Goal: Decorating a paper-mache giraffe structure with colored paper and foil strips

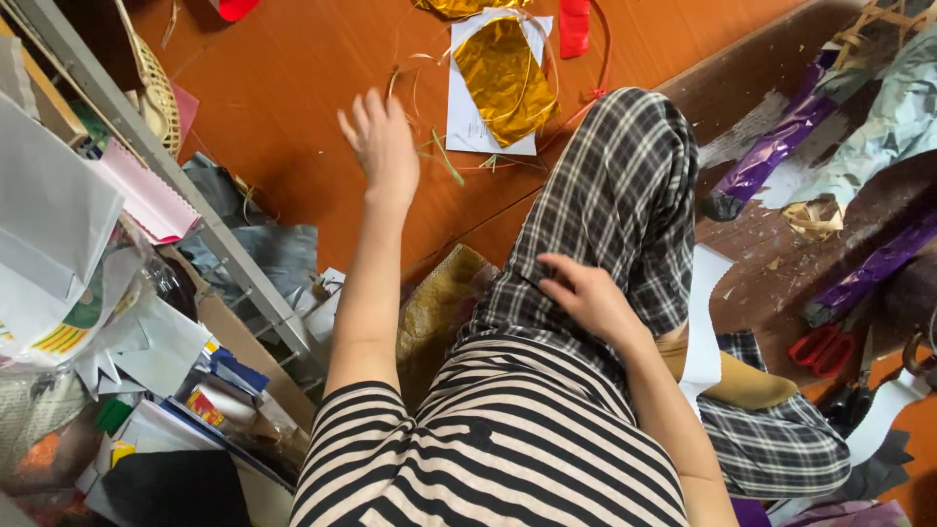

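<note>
Gold foil sheet, long axis away.

From the head camera I looked down at a seated person on the floor. Their left hand hung above the floor, ahead of the body. Just beyond it and to the right lay a sheet of paper with a piece of foil on top. Thin strips lay between hand and paper. Their right hand rested on the raised knee, nearer the body. A metal shelf frame stood at the left, with stacked papers behind it. Scissors lay far right, beside foil rolls.
</note>
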